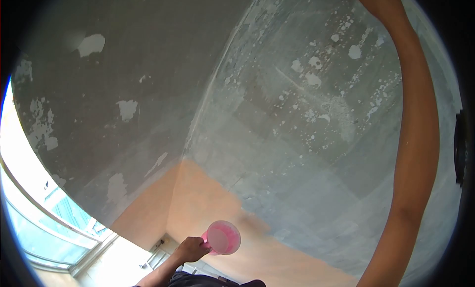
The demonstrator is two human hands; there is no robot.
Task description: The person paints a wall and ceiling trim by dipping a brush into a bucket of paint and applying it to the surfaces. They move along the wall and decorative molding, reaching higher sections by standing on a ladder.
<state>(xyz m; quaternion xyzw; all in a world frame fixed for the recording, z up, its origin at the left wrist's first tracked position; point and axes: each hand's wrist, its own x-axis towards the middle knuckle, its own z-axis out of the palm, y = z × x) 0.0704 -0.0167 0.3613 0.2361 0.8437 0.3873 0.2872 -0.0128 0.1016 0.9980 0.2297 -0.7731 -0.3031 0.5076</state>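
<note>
At the bottom centre, my left hand [192, 250] is closed around the handle of a pink plastic mug [225, 237]. The mug's open top faces me, and its inside looks pale pink. My right arm reaches up along the right side of the view. Only the base of my right hand [374, 1] shows at the top edge; its fingers are out of frame. Behind that arm stretches a grey wall [297, 178] with white flaked spots, nearest to the right hand.
A second grey wall [163, 84] with bare white patches meets the first at a corner. Peach colour [200, 193] covers the area around the corner below the grey. On the left is a bright window [49, 227]. Dark clothing [198, 279] shows at the bottom.
</note>
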